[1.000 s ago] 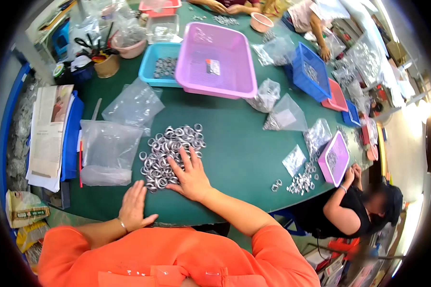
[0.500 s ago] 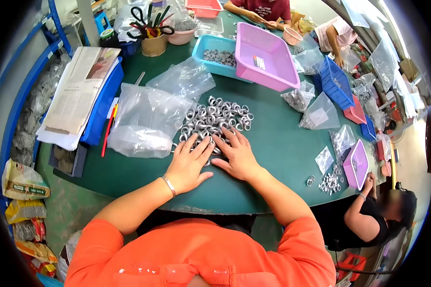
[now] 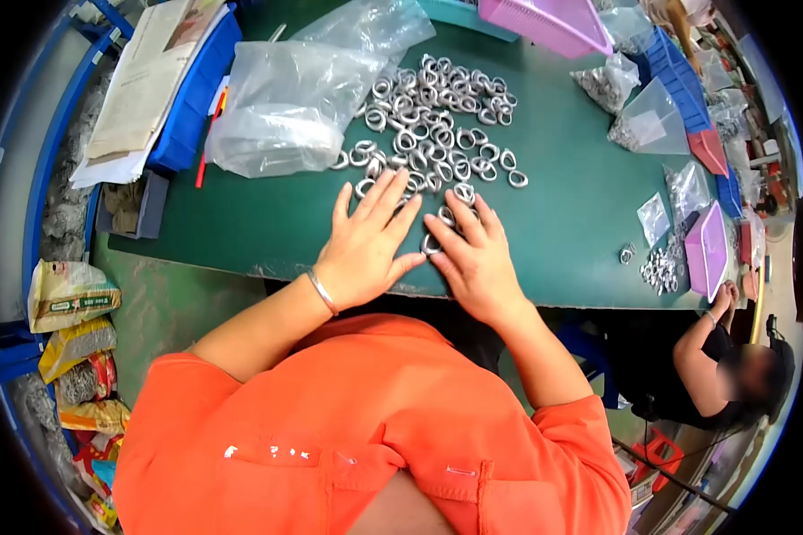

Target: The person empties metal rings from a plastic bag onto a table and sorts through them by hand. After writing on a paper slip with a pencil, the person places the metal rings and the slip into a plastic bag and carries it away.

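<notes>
A loose heap of silvery metal rings [image 3: 437,134] lies spread on the green table [image 3: 580,223]. My left hand [image 3: 363,239] rests at the near left edge of the heap, fingers stretched and its fingertips touching a few rings. Palm down near the table's front edge, my right hand [image 3: 480,259] has its fingers spread over a few rings drawn off from the heap. One metal ring [image 3: 430,243] shows by its thumb and index finger. What lies under both palms is hidden.
Clear plastic bags [image 3: 281,116] lie left of the heap, beside a blue bin with newspaper [image 3: 143,80] on top. A pink basket [image 3: 553,22] stands at the back. On the right, a co-worker [image 3: 687,366] sits by a purple basket [image 3: 707,250] and small metal parts [image 3: 660,270].
The view has tilted downward. My hands have come back toward the table's front edge and slightly apart; the heap is more spread, with a few rings now near my right hand.
</notes>
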Demonstrator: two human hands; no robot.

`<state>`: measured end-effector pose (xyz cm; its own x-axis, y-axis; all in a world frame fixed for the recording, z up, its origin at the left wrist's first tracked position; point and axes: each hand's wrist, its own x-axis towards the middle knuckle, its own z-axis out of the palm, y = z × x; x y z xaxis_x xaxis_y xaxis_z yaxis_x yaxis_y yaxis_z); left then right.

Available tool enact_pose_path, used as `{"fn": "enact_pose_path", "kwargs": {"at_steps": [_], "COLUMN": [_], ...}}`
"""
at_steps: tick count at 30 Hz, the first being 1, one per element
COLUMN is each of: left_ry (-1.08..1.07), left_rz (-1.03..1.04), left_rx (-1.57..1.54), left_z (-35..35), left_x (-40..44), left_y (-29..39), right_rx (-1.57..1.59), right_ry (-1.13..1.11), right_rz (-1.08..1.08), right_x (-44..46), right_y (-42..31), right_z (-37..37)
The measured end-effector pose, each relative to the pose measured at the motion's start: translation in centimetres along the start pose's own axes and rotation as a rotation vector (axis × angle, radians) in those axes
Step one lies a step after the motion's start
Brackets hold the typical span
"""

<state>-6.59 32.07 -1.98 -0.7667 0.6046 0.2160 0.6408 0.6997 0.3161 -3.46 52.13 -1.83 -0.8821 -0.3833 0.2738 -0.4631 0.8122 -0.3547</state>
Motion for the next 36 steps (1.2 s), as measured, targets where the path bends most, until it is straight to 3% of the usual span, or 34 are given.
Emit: {"fn": "enact_pose_path", "kwargs": {"at_steps": [4,7,11,13,15,17,23,25,29,31,33,35,36], "left_ry": [0.011,0.019,0.024,0.028,0.032,0.017,0.022,0.021,0.286,0.387,0.433,0.338,0.342], "left_rz": [-0.039,-0.051,-0.067,-0.069,-0.069,-0.074,-0.081,-0.087,-0.102,-0.068,-0.039,-0.131,-0.143], "left_rx": [0.015,0.018,0.034,0.016,-0.004,-0.014,-0.098,-0.143,-0.401,-0.711,-0.739,-0.892,-0.951], "left_z": [-0.1,0.0,0.0,-0.1,-0.1,-0.2,-0.7,-1.0,-1.7,-1.6,-1.2,-1.1,-1.0], "left_x": [0.1,0.3,0.4,0.4,0.4,0.5,0.3,0.4,0.4,0.6,0.6,0.3,0.3], "left_y": [0.5,0.7,0.8,0.9,0.8,0.8,0.5,0.1,-0.7,-0.8,-0.7,-0.7,-0.6], "right_rx": [0.310,0.059,-0.012,0.083,0.098,0.150,0.087,0.100,0.212,0.568,0.537,0.327,0.340], "right_ry": [0.286,0.423,0.321,0.165,0.159,0.203,0.102,-0.012,0.027,0.000,-0.002,0.000,0.023], "right_rz": [0.238,0.209,0.172,0.264,0.264,0.400,0.282,0.396,0.522,0.812,0.746,0.510,0.551], "right_x": [-0.9,0.5,2.3,2.1,2.1,3.0,6.4,6.7,5.2,4.6,3.6,3.1,3.1], "right_y": [2.6,6.2,8.1,7.9,8.5,9.4,10.0,9.5,10.1,10.1,10.4,10.4,10.5], "right_z": [-1.0,-1.9,-2.3,-2.7,-3.2,-3.5,-3.2,-4.0,-4.4,-4.9,-4.8,-5.3,-5.6]}}
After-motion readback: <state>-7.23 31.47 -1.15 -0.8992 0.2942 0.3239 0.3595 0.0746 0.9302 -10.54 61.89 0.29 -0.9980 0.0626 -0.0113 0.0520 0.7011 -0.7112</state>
